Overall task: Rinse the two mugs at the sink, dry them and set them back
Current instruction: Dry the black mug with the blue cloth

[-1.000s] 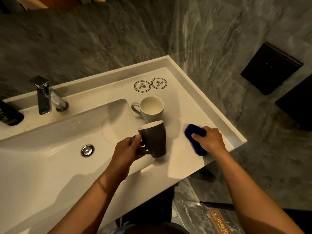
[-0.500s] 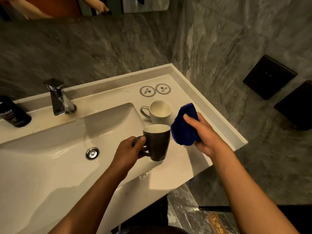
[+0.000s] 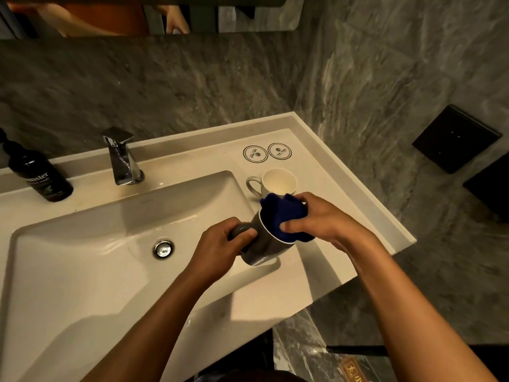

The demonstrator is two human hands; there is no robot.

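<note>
A dark grey mug (image 3: pixel 261 248) is tilted with its mouth toward the right, above the basin's right rim. My left hand (image 3: pixel 220 250) grips its handle. My right hand (image 3: pixel 321 221) presses a bunched blue cloth (image 3: pixel 286 216) into the mug's mouth, so the inside is hidden. A white mug (image 3: pixel 278 181) stands upright on the counter just behind, handle to the left.
The white sink basin (image 3: pixel 96 244) with a round drain (image 3: pixel 164 248) fills the left. A chrome tap (image 3: pixel 122 158) and a black pump bottle (image 3: pixel 38 175) stand at the back. Two round coasters (image 3: pixel 267 153) lie behind the white mug. Grey stone walls enclose the counter's back and right.
My right hand lifted the blue cloth off the counter and pushed it into the grey mug. My left hand raised and tilted the mug toward the right.
</note>
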